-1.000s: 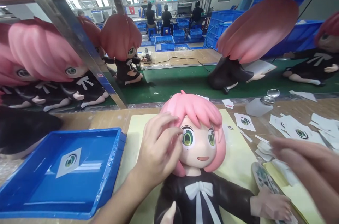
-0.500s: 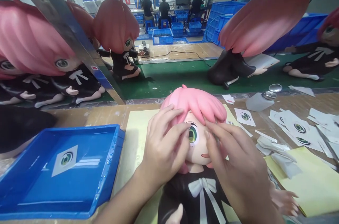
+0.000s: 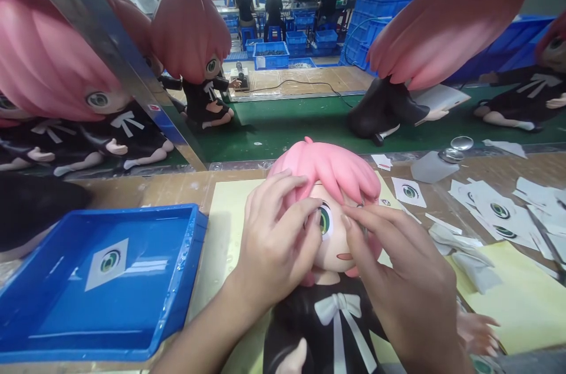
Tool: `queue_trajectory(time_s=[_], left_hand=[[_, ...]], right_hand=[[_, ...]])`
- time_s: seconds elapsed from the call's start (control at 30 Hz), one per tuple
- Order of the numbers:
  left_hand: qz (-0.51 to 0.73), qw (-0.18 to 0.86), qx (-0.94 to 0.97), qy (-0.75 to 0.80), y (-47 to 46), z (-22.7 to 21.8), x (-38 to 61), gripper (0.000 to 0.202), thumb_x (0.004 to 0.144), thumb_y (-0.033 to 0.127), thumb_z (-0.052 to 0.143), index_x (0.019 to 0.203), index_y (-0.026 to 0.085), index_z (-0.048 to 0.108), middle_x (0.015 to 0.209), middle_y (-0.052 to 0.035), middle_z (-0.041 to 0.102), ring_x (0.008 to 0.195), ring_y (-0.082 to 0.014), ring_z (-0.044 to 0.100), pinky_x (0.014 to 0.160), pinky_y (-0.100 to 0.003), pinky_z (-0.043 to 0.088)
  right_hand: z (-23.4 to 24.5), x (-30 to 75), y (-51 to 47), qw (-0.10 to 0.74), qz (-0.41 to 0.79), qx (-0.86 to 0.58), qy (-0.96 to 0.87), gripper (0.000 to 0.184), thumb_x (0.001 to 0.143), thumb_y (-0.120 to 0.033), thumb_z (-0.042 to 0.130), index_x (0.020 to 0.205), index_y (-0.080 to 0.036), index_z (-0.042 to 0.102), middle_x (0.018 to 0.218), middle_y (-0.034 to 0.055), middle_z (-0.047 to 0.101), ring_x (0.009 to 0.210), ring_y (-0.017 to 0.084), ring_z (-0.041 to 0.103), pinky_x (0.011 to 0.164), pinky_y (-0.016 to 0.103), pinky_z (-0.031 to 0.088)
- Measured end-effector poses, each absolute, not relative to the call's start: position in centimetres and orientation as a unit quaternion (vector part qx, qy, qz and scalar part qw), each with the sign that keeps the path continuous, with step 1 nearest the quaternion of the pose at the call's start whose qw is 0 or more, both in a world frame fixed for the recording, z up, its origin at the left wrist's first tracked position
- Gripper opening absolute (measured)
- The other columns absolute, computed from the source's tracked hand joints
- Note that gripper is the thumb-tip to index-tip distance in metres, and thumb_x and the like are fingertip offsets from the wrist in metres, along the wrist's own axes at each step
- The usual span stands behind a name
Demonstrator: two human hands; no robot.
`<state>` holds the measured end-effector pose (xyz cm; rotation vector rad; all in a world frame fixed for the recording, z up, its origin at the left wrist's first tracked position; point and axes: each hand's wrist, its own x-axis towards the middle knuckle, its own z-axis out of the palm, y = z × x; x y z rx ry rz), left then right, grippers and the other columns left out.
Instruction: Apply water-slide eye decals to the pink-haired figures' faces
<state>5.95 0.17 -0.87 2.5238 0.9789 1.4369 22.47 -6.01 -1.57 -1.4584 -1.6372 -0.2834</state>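
A pink-haired doll lies face up on a yellow mat at the middle of the bench. Its head is framed by both hands. The left hand is laid against the 9 o'clock side of the face, fingers loosely curled, the thumb tip pressed beside the one visible green eye. The right hand is laid over the 3 o'clock side of the face, its fingertips pressed together at the spot where the other eye would sit; whether a decal is pinched there cannot be told.

Judging by the face, one eye is already on and the other is being worked under the right fingers; that side is hidden, so its state is unclear.

At 9 o'clock a blue tray is seen, with one eye decal lying in it. At 2 to 3 o'clock loose decal sheets are scattered. Beyond, at 12 o'clock, other dolls are set on green matting.
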Motion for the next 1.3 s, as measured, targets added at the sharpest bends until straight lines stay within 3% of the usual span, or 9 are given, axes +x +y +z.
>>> queue_trajectory(time_s=[0.3,0.53,0.83,1.3], left_hand=[[0.449,0.029,0.829,0.333,0.19,-0.41,6.38,0.025,0.093,0.007,0.065,0.116,0.007,0.074,0.123,-0.0200,0.061,0.121,-0.0332,0.059,0.102,-0.056,0.053],[0.441,0.020,0.831,0.339,0.19,-0.20,6.49,0.024,0.093,0.009,0.065,0.115,0.008,0.075,0.122,-0.0190,0.061,0.120,-0.0324,0.058,0.102,-0.052,0.052],[0.444,0.028,0.824,0.351,0.07,-0.18,6.40,0.018,0.094,0.011,0.064,0.109,0.012,0.074,0.122,-0.0176,0.064,0.118,-0.0320,0.060,0.101,-0.055,0.051],[0.453,0.031,0.828,0.329,-0.32,-0.15,5.64,0.016,0.093,0.010,0.065,0.107,0.014,0.072,0.122,-0.0174,0.065,0.127,-0.0329,0.060,0.106,-0.057,0.050]], right_hand=[[-1.61,22.44,-6.20,0.446,-0.107,-0.585,-0.669,0.019,0.094,-0.010,0.067,0.110,-0.016,0.073,0.105,0.0044,0.070,0.094,0.013,0.065,0.088,0.025,0.052],[-1.63,22.25,-6.10,0.450,-0.114,-0.586,-0.664,0.016,0.094,-0.012,0.068,0.109,-0.015,0.073,0.103,0.0058,0.071,0.096,0.015,0.066,0.093,0.027,0.051],[-1.60,22.34,-6.11,0.447,-0.102,-0.582,-0.671,0.016,0.095,-0.012,0.067,0.109,-0.016,0.074,0.104,0.0064,0.069,0.095,0.016,0.065,0.087,0.029,0.052],[-1.39,22.38,-6.31,0.394,-0.188,-0.572,-0.695,0.027,0.091,-0.009,0.072,0.118,-0.013,0.074,0.104,0.0096,0.069,0.089,0.020,0.064,0.081,0.033,0.048]])
